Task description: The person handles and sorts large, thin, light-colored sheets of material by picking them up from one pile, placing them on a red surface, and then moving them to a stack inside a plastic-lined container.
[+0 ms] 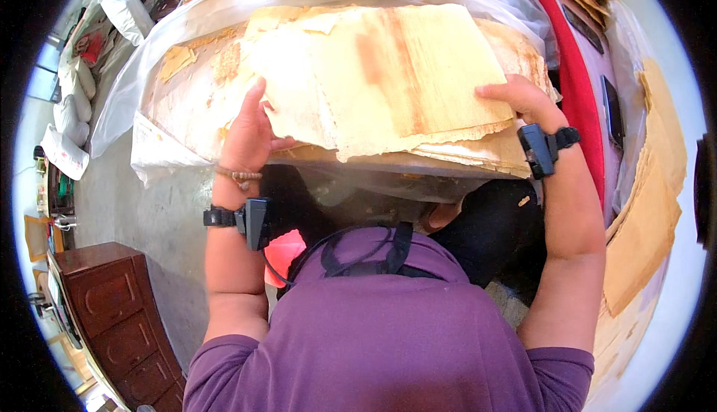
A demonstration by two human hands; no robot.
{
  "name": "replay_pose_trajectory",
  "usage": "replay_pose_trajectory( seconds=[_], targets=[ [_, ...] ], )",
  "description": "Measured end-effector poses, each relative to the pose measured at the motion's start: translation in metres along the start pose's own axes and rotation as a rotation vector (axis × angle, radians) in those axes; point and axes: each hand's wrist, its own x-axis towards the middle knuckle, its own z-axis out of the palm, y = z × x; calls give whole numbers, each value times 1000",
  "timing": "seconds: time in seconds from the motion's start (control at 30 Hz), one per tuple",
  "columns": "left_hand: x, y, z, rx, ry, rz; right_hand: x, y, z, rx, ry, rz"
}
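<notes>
A thick stack of thin, pale yellow dried sheets (388, 76) lies on clear plastic in front of me, edges ragged and brown. My left hand (250, 132) rests on the stack's near left edge, fingers pointing up, thumb under the sheets. My right hand (523, 98) grips the top sheets at the near right corner. Both wrists carry black strapped devices; the left also has a bead bracelet.
Clear plastic sheeting (142, 83) hangs around the pile. More stacked sheets (650, 210) lie to the right beside a red cloth (575, 76). A brown wooden cabinet (116, 315) stands at lower left on the grey concrete floor (149, 210). White sacks (71, 91) lie far left.
</notes>
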Motion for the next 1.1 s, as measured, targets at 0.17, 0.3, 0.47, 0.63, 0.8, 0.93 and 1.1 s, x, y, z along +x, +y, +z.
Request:
replay_pose_trajectory(
  seconds=[0.17,0.3,0.47,0.63,0.8,0.93,1.1],
  targets=[
    [-14,-18,-11,336,12,49,-42,-14,57,-868,792,-614],
    [-44,-42,4,202,-25,41,-103,30,125,-827,467,-802],
    [-73,-86,29,-65,-252,-292,-108,66,167,-806,520,-744],
    [-108,-52,58,321,-666,-556,-92,82,140,-721,681,-985],
    [-81,27,30,820,-478,203,-104,92,96,-741,683,-916],
    [-34,15,45,1472,-329,738,-106,100,81,-694,617,-867],
    [-21,-14,59,1682,-494,969,-105,101,97,-806,732,-909]
  ],
)
